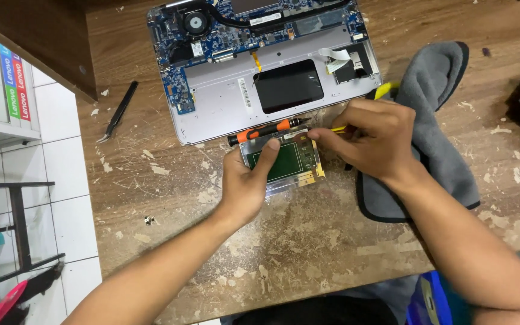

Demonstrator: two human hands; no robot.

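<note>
The small green circuit board in its clear frame lies on the worn wooden table, just in front of the opened laptop and beside the grey cloth. The left hand pins it down, thumb laid across the green face and fingers curled under the near edge, so it is closed on the board. The right hand is pinched narrow around a thin yellow-handled tool, whose tip seems to meet the board's right top corner; the tip itself is hidden by the fingers. To do this well, the holding hand should press flat and steady so the board cannot skate on the rough table, and the tool should work at a shallow angle with light force, since the gold edge strip looks thin and could bend. An orange and black screwdriver lies touching the board's far edge, and black tweezers lie well apart to the left
</note>
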